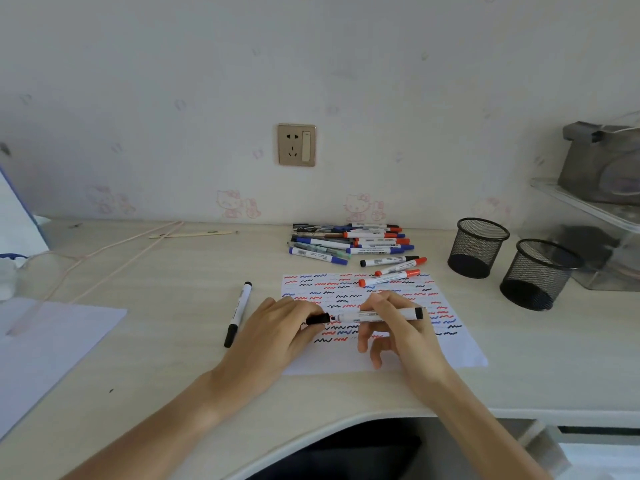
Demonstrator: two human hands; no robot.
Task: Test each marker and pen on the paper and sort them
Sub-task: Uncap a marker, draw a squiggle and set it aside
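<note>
Pale wood-grain laminate desk (166, 344) with a smooth matt finish; thin white paper sheet (460, 351), matt and covered in ink squiggles; white smooth plastic marker barrel (379, 315) with glossy black plastic cap (318, 319) — two black wire-mesh metal pen cups (479, 247), matt.

Around the paper (460, 351), bare desk (166, 341) is lying open on its left, except one black marker (238, 313). Behind the paper, a pile of markers (349, 242) is blocking the way. To its right, two mesh cups (478, 247) are standing.
</note>
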